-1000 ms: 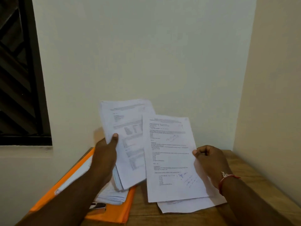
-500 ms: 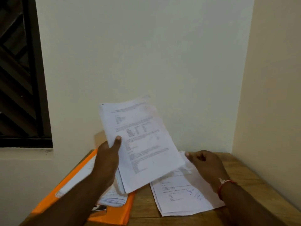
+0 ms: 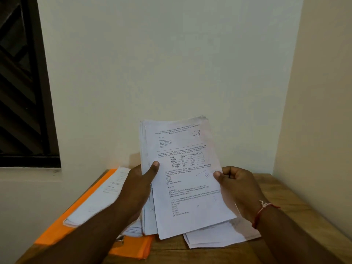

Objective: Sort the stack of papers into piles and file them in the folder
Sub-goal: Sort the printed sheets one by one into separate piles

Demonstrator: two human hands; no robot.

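Observation:
My left hand [image 3: 138, 189] holds a stack of printed white papers [image 3: 147, 206] upright above the table, thumb pressed on its front. The top sheet [image 3: 188, 178], with a table and "C8" handwritten at its upper right, is pinched at its right edge by my right hand [image 3: 236, 187]. An open orange folder [image 3: 83, 214] lies on the table at the left with a pile of papers [image 3: 102, 195] on it. Another small pile of sheets [image 3: 221, 237] lies flat on the table under my right hand.
The wooden table [image 3: 282, 212] sits in a corner, with white walls close behind and to the right. A dark window [image 3: 21, 82] with a grille is at the left. A red thread bracelet [image 3: 263, 210] is on my right wrist.
My right hand laid one sheet on the right-hand pile, then rose and took hold of the right edge of the top sheet in the stack. The stack has swung toward the middle.

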